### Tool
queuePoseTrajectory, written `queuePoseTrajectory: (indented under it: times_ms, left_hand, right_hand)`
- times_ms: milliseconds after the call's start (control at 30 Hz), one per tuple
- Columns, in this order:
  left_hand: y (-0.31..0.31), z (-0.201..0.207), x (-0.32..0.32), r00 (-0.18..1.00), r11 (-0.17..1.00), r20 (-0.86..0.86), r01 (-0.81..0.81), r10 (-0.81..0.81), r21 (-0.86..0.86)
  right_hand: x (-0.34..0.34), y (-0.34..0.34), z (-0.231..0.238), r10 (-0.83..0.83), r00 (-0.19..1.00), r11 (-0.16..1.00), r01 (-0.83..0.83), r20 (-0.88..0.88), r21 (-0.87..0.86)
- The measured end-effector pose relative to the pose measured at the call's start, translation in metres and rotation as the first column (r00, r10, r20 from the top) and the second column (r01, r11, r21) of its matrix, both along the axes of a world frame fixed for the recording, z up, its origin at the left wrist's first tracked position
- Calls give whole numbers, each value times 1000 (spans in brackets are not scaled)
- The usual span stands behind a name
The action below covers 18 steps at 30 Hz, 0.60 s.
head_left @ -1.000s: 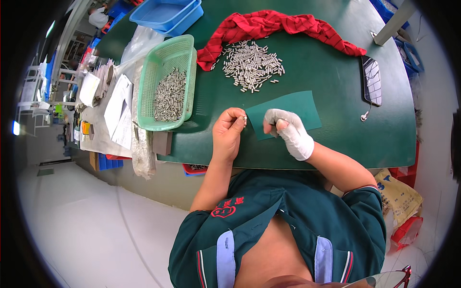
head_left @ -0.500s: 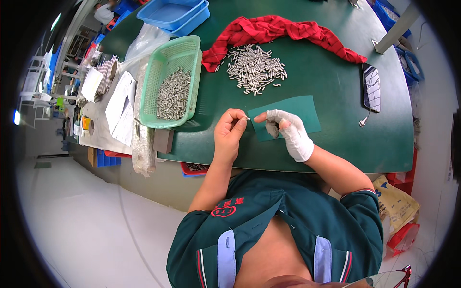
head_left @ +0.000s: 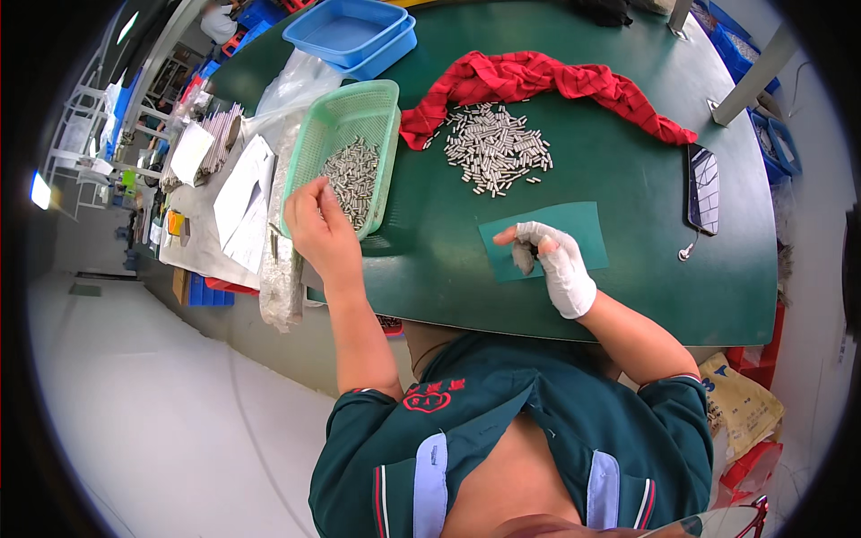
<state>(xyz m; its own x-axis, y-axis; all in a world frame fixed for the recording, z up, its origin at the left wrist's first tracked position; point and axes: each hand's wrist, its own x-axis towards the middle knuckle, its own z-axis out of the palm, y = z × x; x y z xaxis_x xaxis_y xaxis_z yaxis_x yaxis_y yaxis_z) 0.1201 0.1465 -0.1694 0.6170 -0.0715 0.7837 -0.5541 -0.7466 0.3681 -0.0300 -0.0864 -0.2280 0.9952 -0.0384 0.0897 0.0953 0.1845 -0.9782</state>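
Cylinders (head_left: pixel 496 148) of silvery metal are lying in a loose heap on the green table (head_left: pixel 664 287), while similar metal pieces (head_left: pixel 356 170) are covering the bottom of the green basket (head_left: pixel 387 193) to the left. The left hand (head_left: pixel 325 238) is hovering at the basket's near end, thumb and forefinger bending toward each other; whether they are meeting or gripping a piece cannot be told. The right hand (head_left: pixel 563 273), wearing a white glove with bare forefinger and thumb tips, is hanging over the green sheet (head_left: pixel 585 226). Its forefinger is pointing left, apart from the thumb; the other fingers are curling inward, and their contents cannot be told.

Caution: any small piece the left fingers may be holding could be dropping outside the rim if released short. Round shapes are presenting a rolling hazard; a forearm brushing the heap could be scattering it. Both groups are looking alike, so a misplaced piece could be going unnoticed.

Materials: the basket is showing perforated plastic walls and rounded corners. The red cloth (head_left: pixel 538 73), crumpled and dark-lined, is curving around the heap's far side. The sheet is lying thin, smooth and roughly rectangular.
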Motion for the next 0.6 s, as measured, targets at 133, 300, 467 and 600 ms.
queuePoseTrajectory:
  times_ms: [133, 300, 467, 600]
  left_hand:
    - [-35, -13, -15, 964, 965, -60, 256, -259, -49]
    - [-76, -62, -9, 794, 818, -329, 567, -512, 94]
    - [-80, -81, 11, 756, 763, -410, 618, -511, 188]
    - [-83, -88, 13, 758, 757, -420, 617, -499, 214]
  right_hand:
    - [5, -4, -4, -24, 1000, 999, 24, -4, 32]
    - [7, -6, -6, -69, 998, 994, 69, -8, 86]
    - [6, -3, -9, -47, 999, 994, 45, 20, 101]
    - [5, -3, -8, -57, 998, 991, 57, -8, 121]
